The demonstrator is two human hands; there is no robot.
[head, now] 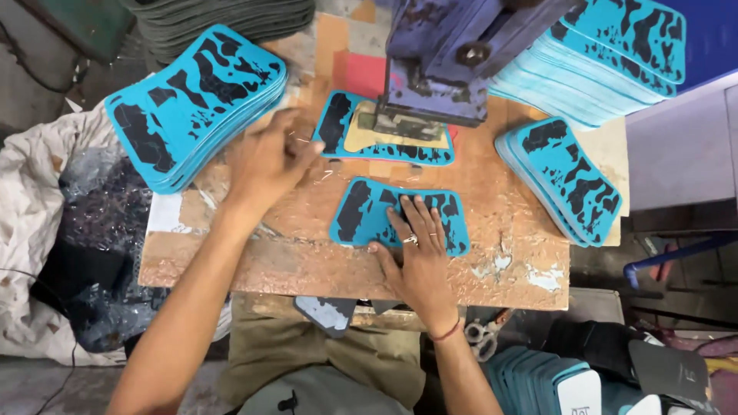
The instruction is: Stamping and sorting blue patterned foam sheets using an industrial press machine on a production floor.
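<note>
Right hand [415, 246] pressed flat on blue sheet [400, 217], just before the press [446, 69], pinning it down. Left hand [269, 157] open, empty, beside sheet under press [384, 138], likely aligning it.

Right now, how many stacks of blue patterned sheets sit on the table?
3: a left stack, a far-right stack and a small right stack. Others may be hidden.

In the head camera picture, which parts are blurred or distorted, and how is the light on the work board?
Head view: the left hand is smeared by motion blur, while the right hand on the blue sheet is sharper; the light on the board is soft and even, with faint shadows and no strong glare; edges curve slightly, as with a wide lens.
</note>
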